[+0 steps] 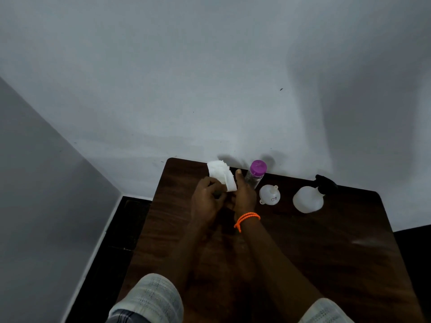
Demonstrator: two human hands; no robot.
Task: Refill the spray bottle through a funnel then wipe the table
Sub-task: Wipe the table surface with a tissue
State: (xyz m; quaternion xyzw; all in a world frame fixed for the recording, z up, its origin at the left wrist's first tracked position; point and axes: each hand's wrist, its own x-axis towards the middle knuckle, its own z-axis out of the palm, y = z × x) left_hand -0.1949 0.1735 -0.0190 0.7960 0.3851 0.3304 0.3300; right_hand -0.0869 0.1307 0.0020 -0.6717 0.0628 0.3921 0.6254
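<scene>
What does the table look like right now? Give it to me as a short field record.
left hand: grips white cloth
right hand: at the cloth's other edge, grip unclear
purple-capped bottle: upright, capped
funnel: on its side on the table
spray bottle: right of the funnel, black sprayer on

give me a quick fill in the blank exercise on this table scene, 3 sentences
1. The bottle standing at the table's far edge has a ____ cap.
2. The white funnel lies between that bottle and the ____ bottle with the black trigger head.
3. The band on the right wrist is ____.

Missing words: purple; spray; orange
</scene>
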